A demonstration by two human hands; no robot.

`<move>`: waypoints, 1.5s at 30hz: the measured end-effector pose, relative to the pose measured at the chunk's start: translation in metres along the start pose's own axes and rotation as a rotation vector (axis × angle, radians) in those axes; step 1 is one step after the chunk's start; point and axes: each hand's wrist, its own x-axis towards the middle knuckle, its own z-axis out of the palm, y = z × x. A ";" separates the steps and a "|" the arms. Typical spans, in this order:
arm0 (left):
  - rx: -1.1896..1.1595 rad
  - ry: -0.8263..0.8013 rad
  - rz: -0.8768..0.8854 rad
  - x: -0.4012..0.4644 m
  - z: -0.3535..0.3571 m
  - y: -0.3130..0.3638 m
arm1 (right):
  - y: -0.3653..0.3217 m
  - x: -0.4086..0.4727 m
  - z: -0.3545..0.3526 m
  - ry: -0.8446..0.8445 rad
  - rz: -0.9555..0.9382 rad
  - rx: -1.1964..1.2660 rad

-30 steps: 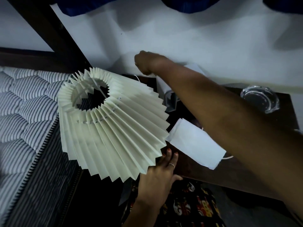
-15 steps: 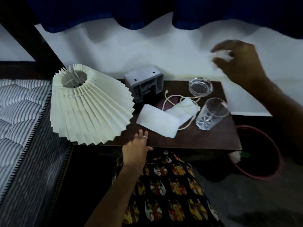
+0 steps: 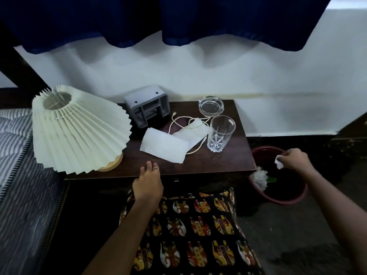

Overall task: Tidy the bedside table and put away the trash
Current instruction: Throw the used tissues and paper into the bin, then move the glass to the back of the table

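My right hand (image 3: 295, 159) pinches a crumpled white tissue (image 3: 279, 162) above a dark red bin (image 3: 299, 197) on the floor to the right of the bedside table (image 3: 218, 167). More white trash (image 3: 259, 176) lies inside the bin. My left hand (image 3: 148, 182) rests with straight fingers on the table's front edge. On the table lie a flat white tissue (image 3: 163, 144), a second tissue (image 3: 191, 132) tangled with a cream cord (image 3: 174, 121), a drinking glass (image 3: 220, 133) and a glass ashtray (image 3: 211, 106).
A pleated cream lamp (image 3: 77, 130) stands tilted at the table's left corner, next to a striped mattress (image 3: 17, 155). A grey plastic holder (image 3: 148, 105) lies at the back of the table. Blue curtains (image 3: 158, 18) hang above. Patterned fabric (image 3: 188, 225) covers my lap below the table.
My right hand has come away from the wall behind the lamp, swung right and dropped over the bin with the crumpled tissue. My left hand has let go of the lampshade and rests on the table edge.
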 end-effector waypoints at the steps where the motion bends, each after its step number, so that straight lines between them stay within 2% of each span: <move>1: 0.007 -0.003 -0.005 0.000 0.001 0.000 | 0.004 0.001 0.004 -0.013 0.012 0.004; 12: 0.028 0.001 0.001 0.002 -0.007 0.001 | 0.012 0.002 -0.007 -0.088 0.047 0.023; 16: 0.016 0.004 -0.006 0.002 -0.007 0.000 | -0.030 -0.010 -0.027 -0.095 -0.175 -0.015; 20: 0.018 0.018 -0.002 0.002 -0.006 0.000 | -0.094 -0.039 -0.041 -0.207 -0.493 0.143; 22: 0.007 0.023 -0.002 0.001 -0.006 -0.001 | -0.123 -0.055 -0.041 -0.204 -0.607 0.154; 26: -0.012 0.020 0.006 0.002 -0.008 -0.002 | -0.163 -0.060 -0.019 -0.182 -0.767 -0.008; 30: 0.002 0.010 0.023 0.004 -0.007 -0.005 | -0.174 -0.051 0.005 -0.188 -0.763 -0.137; 37: 0.067 0.032 0.059 0.005 -0.012 -0.005 | -0.178 -0.044 0.015 -0.126 -0.774 -0.155; 45: 0.084 0.020 0.054 0.004 -0.018 -0.002 | -0.199 -0.037 -0.039 -0.121 -0.784 -0.127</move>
